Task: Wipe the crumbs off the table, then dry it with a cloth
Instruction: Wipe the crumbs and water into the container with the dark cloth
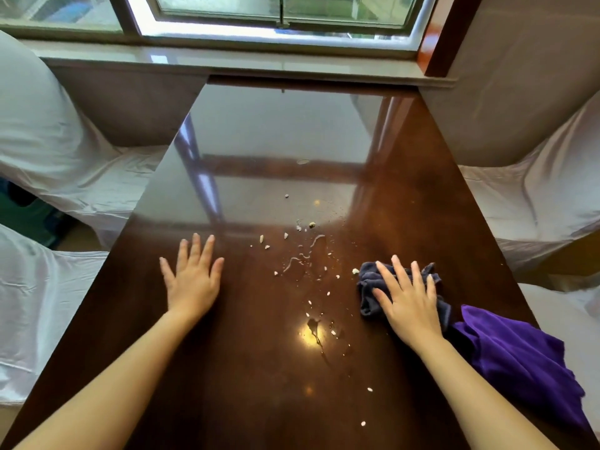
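- The table (259, 368) is a long, dark, glossy wooden top running from the near edge up to a window sill (227, 63), its far half mirroring the window (282, 14).
- Chairs in white covers (55, 151) flank the table on both sides.
- A bright purple cloth (516, 355) lies bunched at the table's right edge, under and behind the right forearm, and touches the darker cloth in front of it.
- The left hand (193, 277) lies flat on bare wood left of the mess, palm down, fingers spread, gripping nothing; it is well apart from both cloths and near the leftmost crumbs.
- The right hand (407, 300) presses palm down on a crumpled dark grey-blue cloth (370, 293), fingers spread across it rather than closed around it.
- That dark cloth sticks out to the left and ahead of the right hand, and one crumb sits just at its upper left corner.
- Thin streaks and drops of water (302, 258) lie between the two hands, with more wet marks nearer the viewer around a bright ceiling-light reflection (311, 332).
- Pale crumbs (285, 236) are scattered down the middle of the table, most of them between the hands and slightly beyond them, a few strays trailing close to the near edge.
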